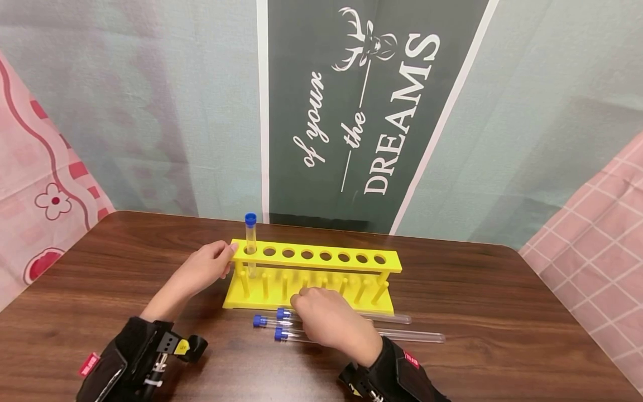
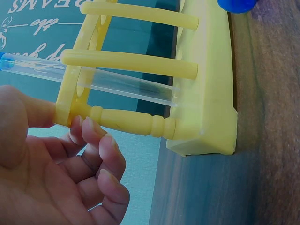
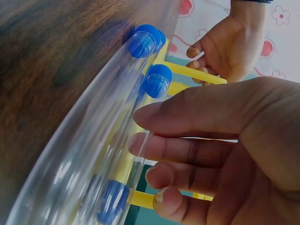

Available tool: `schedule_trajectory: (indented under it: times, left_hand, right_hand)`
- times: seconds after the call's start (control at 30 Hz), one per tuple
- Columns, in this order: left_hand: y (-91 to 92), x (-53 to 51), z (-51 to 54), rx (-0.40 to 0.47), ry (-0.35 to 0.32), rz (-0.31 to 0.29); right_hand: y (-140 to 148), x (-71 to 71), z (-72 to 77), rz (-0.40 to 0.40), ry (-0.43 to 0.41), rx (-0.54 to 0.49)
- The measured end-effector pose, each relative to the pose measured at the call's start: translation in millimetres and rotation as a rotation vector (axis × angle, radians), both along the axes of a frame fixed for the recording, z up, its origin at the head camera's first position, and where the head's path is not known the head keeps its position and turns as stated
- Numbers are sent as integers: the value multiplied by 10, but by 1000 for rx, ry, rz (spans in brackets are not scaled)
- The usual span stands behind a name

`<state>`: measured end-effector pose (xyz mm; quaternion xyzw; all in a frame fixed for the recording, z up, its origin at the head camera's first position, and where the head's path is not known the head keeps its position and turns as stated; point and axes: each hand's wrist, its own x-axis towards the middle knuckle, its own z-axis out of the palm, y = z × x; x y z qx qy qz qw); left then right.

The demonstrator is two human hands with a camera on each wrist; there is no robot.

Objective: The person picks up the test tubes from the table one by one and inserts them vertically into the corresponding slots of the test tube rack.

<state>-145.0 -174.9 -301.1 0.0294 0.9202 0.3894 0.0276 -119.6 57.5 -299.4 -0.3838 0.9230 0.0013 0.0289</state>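
A yellow test tube rack [image 1: 321,255] stands on the table, with a row of round holes and several pegs. One clear test tube with a blue cap [image 1: 250,219] is upright in its leftmost hole. My left hand [image 1: 205,268] holds the left end of the rack's top bar between thumb and forefinger, the other fingers curled loosely. In front of the rack lie several capped clear test tubes [image 1: 417,336], caps to the left. Over them is my right hand [image 1: 329,318]; in the right wrist view its thumb and forefinger [image 3: 159,146] pinch the test tube nearest the rack.
The brown wooden table [image 1: 502,312] extends around the rack on both sides. A grey-green cloth with white lettering [image 1: 397,123] hangs behind it, and pink patterned cloths [image 1: 603,245] hang at the sides.
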Motion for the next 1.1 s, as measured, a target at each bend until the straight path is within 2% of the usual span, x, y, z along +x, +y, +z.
schedule_trajectory:
  times: [0.63,0.9,1.1]
  left_hand:
    - [5,-11,18,11,-18,3]
    - [7,-11,5,5,-26,26]
    - [1,-10,-2,3,-21,21]
  right_hand:
    - [20,-2,49,29,11,-7]
    - [39,31,129,37,6,-18]
    - [51,50,175,47,1,-38]
